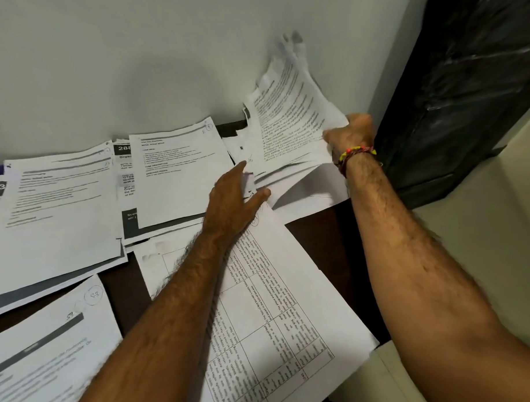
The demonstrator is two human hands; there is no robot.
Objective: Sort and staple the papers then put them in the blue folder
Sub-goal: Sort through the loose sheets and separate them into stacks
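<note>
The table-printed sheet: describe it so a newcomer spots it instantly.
Start at the dark desk against the white wall. Toward its near right side, under the left forearm, lies the table-printed sheet, angled. Unlike the neighbouring pages of plain text lines, it carries a ruled grid of boxed cells.

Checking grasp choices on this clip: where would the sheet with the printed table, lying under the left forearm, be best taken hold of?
Probably at its near right corner, coming from the right. The table sheet lies flat, and that corner juts past the dark desk edge, so fingers could get under it. The left hand and forearm lie across its far part, and the right hand holds the lifted stack.
</note>
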